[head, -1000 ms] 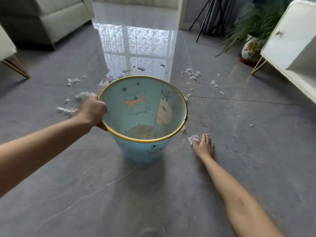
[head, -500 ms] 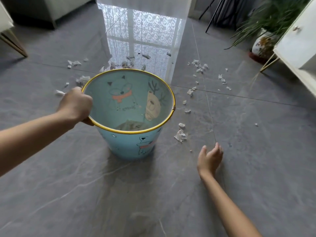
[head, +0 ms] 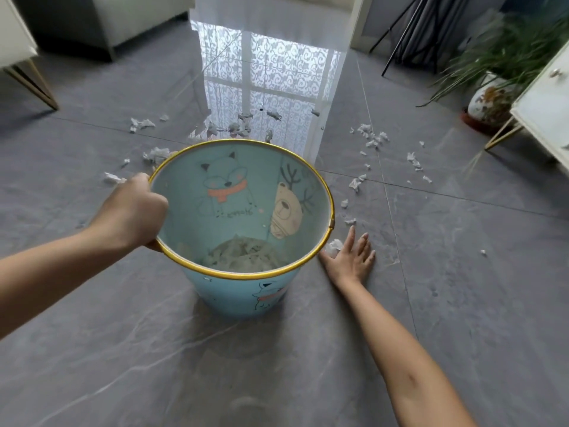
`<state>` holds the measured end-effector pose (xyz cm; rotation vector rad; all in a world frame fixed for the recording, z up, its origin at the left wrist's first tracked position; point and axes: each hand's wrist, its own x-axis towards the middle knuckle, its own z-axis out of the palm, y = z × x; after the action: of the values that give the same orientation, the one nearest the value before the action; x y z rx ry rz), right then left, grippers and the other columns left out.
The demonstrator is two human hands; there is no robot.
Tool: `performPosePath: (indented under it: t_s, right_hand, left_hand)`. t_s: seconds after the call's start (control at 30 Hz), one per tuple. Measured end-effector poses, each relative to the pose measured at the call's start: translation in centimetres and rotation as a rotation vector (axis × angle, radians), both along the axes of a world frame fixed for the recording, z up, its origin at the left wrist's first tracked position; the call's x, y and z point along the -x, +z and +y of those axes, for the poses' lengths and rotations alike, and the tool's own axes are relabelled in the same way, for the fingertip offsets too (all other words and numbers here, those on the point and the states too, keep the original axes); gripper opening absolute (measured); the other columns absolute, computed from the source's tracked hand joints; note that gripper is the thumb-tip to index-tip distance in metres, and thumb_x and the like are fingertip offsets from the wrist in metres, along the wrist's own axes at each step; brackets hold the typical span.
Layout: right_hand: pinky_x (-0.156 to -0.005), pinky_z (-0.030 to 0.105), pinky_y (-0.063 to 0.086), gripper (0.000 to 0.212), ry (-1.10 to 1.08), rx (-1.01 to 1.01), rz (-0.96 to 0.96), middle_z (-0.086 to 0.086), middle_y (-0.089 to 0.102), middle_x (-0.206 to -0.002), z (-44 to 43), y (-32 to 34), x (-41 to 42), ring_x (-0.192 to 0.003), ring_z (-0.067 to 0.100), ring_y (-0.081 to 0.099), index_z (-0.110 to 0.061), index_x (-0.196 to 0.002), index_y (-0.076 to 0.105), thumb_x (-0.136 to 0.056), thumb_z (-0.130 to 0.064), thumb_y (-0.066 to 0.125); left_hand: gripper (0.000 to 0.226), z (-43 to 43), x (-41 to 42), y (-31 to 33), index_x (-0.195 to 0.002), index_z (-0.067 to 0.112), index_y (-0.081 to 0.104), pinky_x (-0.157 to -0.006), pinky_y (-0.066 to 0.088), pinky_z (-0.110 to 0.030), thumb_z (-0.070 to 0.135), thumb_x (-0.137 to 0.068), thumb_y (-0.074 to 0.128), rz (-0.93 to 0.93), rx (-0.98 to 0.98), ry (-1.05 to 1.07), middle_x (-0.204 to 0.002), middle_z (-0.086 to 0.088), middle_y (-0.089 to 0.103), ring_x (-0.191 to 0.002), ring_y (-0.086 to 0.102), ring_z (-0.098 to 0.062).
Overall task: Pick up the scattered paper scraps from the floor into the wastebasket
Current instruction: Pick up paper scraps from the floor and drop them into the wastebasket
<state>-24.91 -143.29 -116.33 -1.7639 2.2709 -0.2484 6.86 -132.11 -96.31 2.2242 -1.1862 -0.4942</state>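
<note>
Head cam: my left hand (head: pixel 132 211) grips wastebasket (head: pixel 240 291) rim, left side. Right hand (head: pixel 351 260) flat on floor (head: pixel 462 303), fingers spread, touching a paper scrap (head: pixel 334 247) beside basket; more scraps (head: pixel 371 138) beyond.

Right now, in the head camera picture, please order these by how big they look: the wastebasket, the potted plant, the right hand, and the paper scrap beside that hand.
1. wastebasket, largest by far
2. potted plant; it stands farther away, so its real size is unsure
3. right hand
4. paper scrap, smallest
</note>
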Motion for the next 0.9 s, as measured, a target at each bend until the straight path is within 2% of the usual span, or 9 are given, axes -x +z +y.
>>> performPosePath:
  t_s: [0.07,0.17,0.27,0.33,0.4,0.53,0.63,0.73,0.9]
  right_hand:
    - [-0.117,0.048,-0.003,0.104,0.001,-0.021,-0.001,0.022,-0.004,-0.155,-2.1,0.5,-0.1,-0.144,0.034,0.001,-0.021,-0.148,-0.009,-0.075,-0.072,0.044]
    - [-0.115,0.048,-0.007,0.113,0.037,-0.093,-0.026,0.016,-0.011,-0.156,-4.6,0.7,0.1,-0.145,0.030,-0.006,-0.023,-0.146,-0.017,-0.071,-0.077,0.047]
    - [-0.114,0.045,-0.010,0.124,0.122,-0.146,-0.098,0.007,-0.011,-0.157,-6.4,1.0,0.6,-0.145,0.023,-0.008,-0.024,-0.146,-0.019,-0.064,-0.077,0.057]
    - [-0.115,0.044,-0.010,0.122,0.199,-0.164,-0.106,0.003,-0.007,-0.158,-7.3,1.1,0.7,-0.146,0.021,-0.006,-0.024,-0.148,-0.013,-0.064,-0.074,0.060]
    - [-0.117,0.041,-0.006,0.114,0.291,-0.141,-0.085,0.002,-0.001,-0.159,-7.6,0.9,0.1,-0.146,0.018,-0.002,-0.020,-0.150,-0.001,-0.068,-0.072,0.058]
    - [-0.118,0.035,0.016,0.094,0.417,0.037,-0.149,0.006,0.024,-0.154,-5.7,-0.4,-1.6,-0.143,0.019,0.022,-0.012,-0.145,0.029,-0.072,-0.062,0.062]
    - [-0.093,0.037,0.043,0.063,0.471,0.266,-0.164,0.013,0.057,-0.124,-3.7,-0.5,-1.9,-0.114,0.030,0.055,-0.009,-0.113,0.059,-0.074,-0.056,0.048]
    - [-0.068,0.041,0.048,0.058,0.513,0.317,0.027,0.018,0.060,-0.094,-3.1,0.3,-2.8,-0.085,0.038,0.062,-0.005,-0.091,0.059,-0.079,-0.053,0.027]
    - [-0.077,0.039,0.048,0.037,0.512,0.070,0.280,0.018,0.066,-0.106,-2.9,0.9,-3.7,-0.098,0.038,0.063,-0.010,-0.105,0.056,-0.099,-0.039,0.034]
  left_hand:
    - [0.003,-0.1,-0.5,0.4,-0.075,0.004,0.052,-0.060,0.041,-0.034,0.002,-0.074,0.054,0.017,-0.001,0.000,-0.076,-0.019,0.056,-0.080,0.057,-0.039]
    - [0.018,0.0,-1.4,1.1,-0.070,0.003,0.052,-0.065,0.044,-0.039,0.015,-0.056,0.053,0.063,0.016,0.029,-0.077,-0.023,0.058,-0.076,0.055,-0.037]
    - [0.007,0.2,-2.7,0.9,-0.071,0.001,0.053,-0.066,0.044,-0.039,-0.002,-0.074,0.058,0.019,0.058,0.058,-0.080,-0.026,0.059,-0.076,0.054,-0.036]
    - [0.021,0.3,-3.4,0.5,-0.066,0.006,0.049,-0.059,0.039,-0.034,-0.011,-0.078,0.054,0.022,0.058,0.073,-0.068,-0.017,0.054,-0.071,0.051,-0.033]
    - [0.021,0.2,-3.6,0.2,-0.065,0.010,0.048,-0.057,0.038,-0.032,-0.006,-0.077,0.056,0.034,0.044,0.078,-0.066,-0.012,0.052,-0.072,0.051,-0.033]
    - [0.005,-0.3,-3.8,-0.1,-0.081,0.004,0.055,-0.075,0.046,-0.040,0.001,-0.078,0.052,-0.031,0.003,0.069,-0.091,-0.026,0.061,-0.088,0.057,-0.041]
    - [0.010,-0.3,-3.9,-0.4,-0.089,0.000,0.055,-0.071,0.043,-0.037,-0.002,-0.081,0.049,-0.072,-0.010,0.075,-0.095,-0.027,0.060,-0.089,0.056,-0.041]
    - [0.012,-0.1,-3.8,-0.3,-0.092,0.000,0.054,-0.071,0.041,-0.036,0.000,-0.081,0.048,-0.091,-0.034,0.074,-0.100,-0.027,0.059,-0.091,0.055,-0.040]
    - [0.022,0.1,-3.4,-0.1,-0.102,0.000,0.054,-0.070,0.039,-0.035,0.002,-0.082,0.044,-0.069,-0.055,0.092,-0.104,-0.028,0.060,-0.095,0.056,-0.042]
